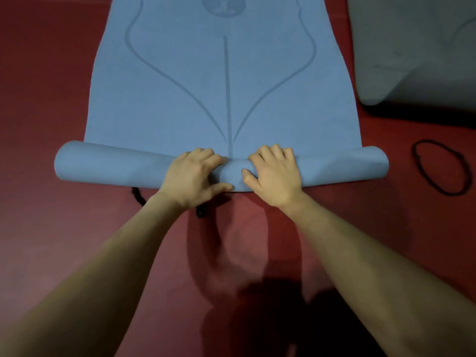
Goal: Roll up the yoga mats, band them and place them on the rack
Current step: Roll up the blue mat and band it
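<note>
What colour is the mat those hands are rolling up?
The mat is blue with darker curved lines, seen in the head view.

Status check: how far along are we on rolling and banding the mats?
Early. Done: only the near end of the blue mat is rolled. In hand: the left hand and right hand grip that roll at its middle. Left: the remaining roll, the black band lying loose, the unrolled grey mat, racking; no rack visible.
</note>
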Demonstrator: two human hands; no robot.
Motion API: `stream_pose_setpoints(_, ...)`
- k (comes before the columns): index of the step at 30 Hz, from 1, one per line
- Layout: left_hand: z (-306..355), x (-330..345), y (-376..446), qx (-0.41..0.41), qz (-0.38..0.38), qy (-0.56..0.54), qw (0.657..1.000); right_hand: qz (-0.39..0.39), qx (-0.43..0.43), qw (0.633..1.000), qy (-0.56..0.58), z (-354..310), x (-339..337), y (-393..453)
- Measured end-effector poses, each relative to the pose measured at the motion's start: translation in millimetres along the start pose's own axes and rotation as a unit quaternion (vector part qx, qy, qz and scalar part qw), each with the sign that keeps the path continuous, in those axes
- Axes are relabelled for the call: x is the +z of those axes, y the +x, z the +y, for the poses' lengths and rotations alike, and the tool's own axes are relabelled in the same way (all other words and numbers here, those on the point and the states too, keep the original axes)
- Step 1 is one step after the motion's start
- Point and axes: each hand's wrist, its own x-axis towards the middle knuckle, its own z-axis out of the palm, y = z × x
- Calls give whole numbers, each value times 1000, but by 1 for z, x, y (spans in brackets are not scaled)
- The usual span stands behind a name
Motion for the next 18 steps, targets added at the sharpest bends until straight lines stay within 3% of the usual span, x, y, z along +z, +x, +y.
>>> stream_pose_setpoints(2,3,7,-5,-18,25,70,997,-36,-4,999,-4,1,-1,12)
stream_pose_setpoints(6,10,8,2,-62,-25,92,993,-81,-2,997,1,5,-4,24)
stream_pose_setpoints(13,-3,-7,46,-166,-118,2,979,67,49,996,24,0,1,7)
stream_pose_setpoints(15,-3,-11,56,-203,-102,-12,974,79,46,995,28,1,5,-3)
stream_pose_setpoints(18,4,-7,57,-239,-91,56,965,61,42,997,8,6,6,10)
